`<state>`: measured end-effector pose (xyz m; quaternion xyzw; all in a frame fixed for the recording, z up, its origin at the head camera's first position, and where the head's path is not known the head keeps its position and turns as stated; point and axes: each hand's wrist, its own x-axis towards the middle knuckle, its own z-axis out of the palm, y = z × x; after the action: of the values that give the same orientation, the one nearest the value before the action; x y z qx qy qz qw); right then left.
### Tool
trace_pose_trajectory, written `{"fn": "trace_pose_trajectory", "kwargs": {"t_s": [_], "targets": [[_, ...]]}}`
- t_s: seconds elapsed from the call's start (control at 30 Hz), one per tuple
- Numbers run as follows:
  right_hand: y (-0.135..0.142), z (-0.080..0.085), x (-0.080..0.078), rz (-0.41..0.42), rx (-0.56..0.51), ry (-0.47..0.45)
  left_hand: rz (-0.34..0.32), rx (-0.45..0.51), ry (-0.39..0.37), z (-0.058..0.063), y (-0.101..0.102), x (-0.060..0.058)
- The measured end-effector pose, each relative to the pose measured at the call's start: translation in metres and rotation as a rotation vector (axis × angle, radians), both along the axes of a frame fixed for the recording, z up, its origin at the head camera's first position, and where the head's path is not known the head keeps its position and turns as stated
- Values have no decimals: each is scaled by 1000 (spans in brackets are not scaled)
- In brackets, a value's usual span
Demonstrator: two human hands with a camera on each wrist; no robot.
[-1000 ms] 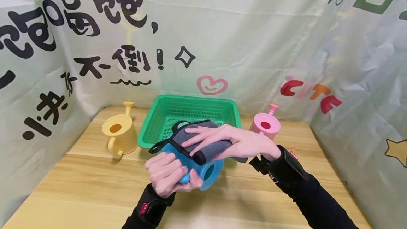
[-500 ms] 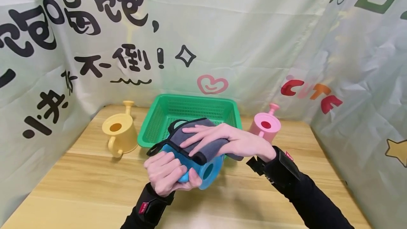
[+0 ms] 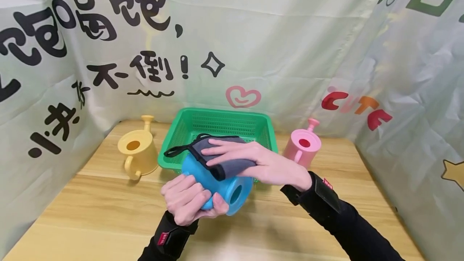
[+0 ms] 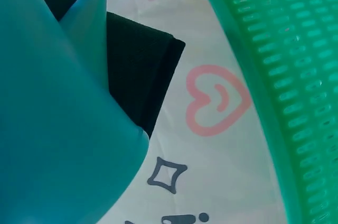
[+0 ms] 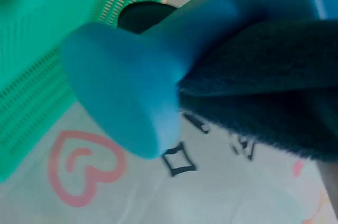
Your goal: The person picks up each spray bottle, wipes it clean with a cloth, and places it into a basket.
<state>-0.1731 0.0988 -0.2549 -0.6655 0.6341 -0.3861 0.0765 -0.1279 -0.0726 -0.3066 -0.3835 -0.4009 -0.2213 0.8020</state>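
Left hand [image 3: 192, 200], lower centre of frame, curled tight round part of blue watering can [image 3: 217, 186]. Can tilted mid-frame, holed end facing lower right, near front of green basket [image 3: 224, 112]. Right hand [image 3: 262, 164] lies fingers extended, slightly spread, over grey cloth [image 3: 232, 167] draped on can. Yellow watering can [image 3: 145, 158] left, pink watering can [image 3: 306, 156] right.

Bright light leaves glare and soft shadow on the table [image 3: 232, 247] near the left hand [image 3: 188, 201]; the wrist views are dimmer.
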Motion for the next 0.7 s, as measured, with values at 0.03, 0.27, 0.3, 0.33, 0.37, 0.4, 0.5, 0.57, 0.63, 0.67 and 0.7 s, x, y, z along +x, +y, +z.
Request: {"fn": "trace_pose_trajectory", "kwargs": {"t_s": [0.03,0.27,0.3,0.33,0.37,0.4,0.5,0.57,0.63,0.67,0.7], "targets": [[-1,0,2,-4,-10,42,5,-5,8,0,0,0],[-2,-3,7,38,-68,122,23,-19,-1,-1,1,0],[-1,-4,6,39,-68,94,22,-16,-5,-1,1,0],[0,-5,5,36,-67,46,21,-11,-6,-1,1,0],[0,-7,3,29,-65,-9,23,-3,-4,-1,1,0],[1,-9,1,17,-65,-71,24,4,-5,-1,0,0],[5,-15,-3,-47,-59,-254,25,30,-2,-1,-2,0],[7,-19,-5,-87,-58,-329,29,38,-8,0,-2,0],[9,-22,-5,-113,-52,-355,32,36,-16,0,-2,1],[9,-22,-5,-114,-52,-351,34,35,-18,1,-2,1],[8,-22,-5,-112,-53,-332,33,35,-18,1,-2,1]]}}
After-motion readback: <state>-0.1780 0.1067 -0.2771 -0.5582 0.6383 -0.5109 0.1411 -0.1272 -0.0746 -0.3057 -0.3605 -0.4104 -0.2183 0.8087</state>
